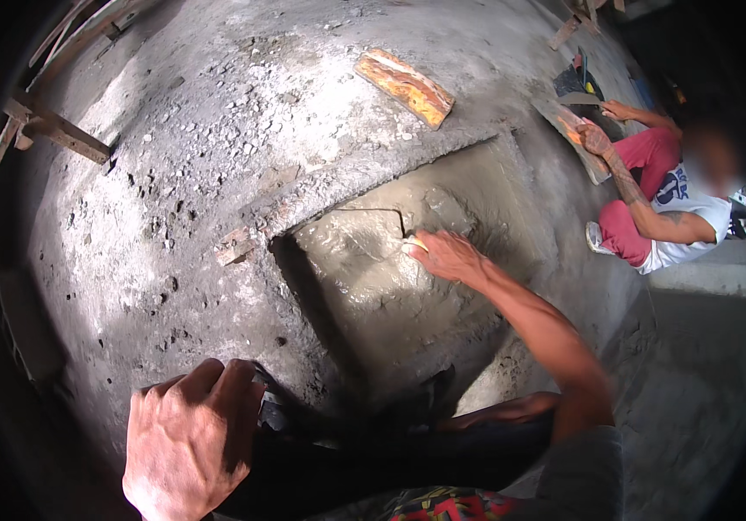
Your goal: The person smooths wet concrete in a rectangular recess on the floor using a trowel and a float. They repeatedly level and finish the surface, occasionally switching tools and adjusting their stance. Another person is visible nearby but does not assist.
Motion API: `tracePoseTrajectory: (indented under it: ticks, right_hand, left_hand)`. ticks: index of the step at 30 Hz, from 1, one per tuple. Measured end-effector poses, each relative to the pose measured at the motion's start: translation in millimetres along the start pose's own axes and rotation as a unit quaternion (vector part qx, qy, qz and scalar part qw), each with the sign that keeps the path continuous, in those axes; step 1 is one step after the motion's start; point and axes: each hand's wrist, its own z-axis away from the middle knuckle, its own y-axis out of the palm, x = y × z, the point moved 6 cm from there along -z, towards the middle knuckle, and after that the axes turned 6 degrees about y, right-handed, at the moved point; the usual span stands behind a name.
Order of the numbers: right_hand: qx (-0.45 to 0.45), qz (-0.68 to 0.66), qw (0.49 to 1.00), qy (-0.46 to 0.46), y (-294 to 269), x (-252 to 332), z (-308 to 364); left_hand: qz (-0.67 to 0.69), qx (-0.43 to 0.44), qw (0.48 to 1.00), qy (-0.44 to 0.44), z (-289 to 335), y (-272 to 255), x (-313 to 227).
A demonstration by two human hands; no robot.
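My right hand (449, 259) grips the pale yellow handle of a trowel (364, 233). Its blade lies on the wet grey mortar and is smeared with it, so its outline is hard to make out. The mortar (486, 187) fills a sunken rectangular trough (303, 304) with rough edges. At the lower left, away from the mortar, is my left hand (186, 438), its back up and its fingers curled downward. Whatever lies under those fingers is hidden.
Beyond the trough lies a stained wooden board (406, 87). Loose rubble (216, 130) litters the floor at the left, near a wooden frame (60, 130). To the right, a seated co-worker (676, 200) holds a board (574, 139) and a flat tool (583, 100).
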Motion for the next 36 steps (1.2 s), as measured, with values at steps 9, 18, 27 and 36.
tracePoseTrajectory:
  ticks: [9, 18, 27, 36]
  right_hand:
    - [0.033, -0.028, 0.999, -0.007, 60.0, 1.1, 11.3]
    - [0.058, -0.047, 0.995, 0.059, 1.2, -20.7, 47.2]
    - [0.024, -0.019, 0.999, 0.038, 63.3, -16.2, 7.0]
    - [0.067, 0.051, 0.996, 0.035, -2.8, -4.0, 60.0]
  left_hand:
    - [0.022, 0.063, 0.997, -0.031, -20.8, 3.8, 15.0]
    - [-0.004, 0.013, 1.0, -0.023, -11.7, 1.7, 4.5]
    - [0.003, 0.037, 0.999, 0.03, -12.1, 2.3, 2.6]
    - [0.018, 0.034, 0.999, 0.038, -1.7, 5.5, -0.2]
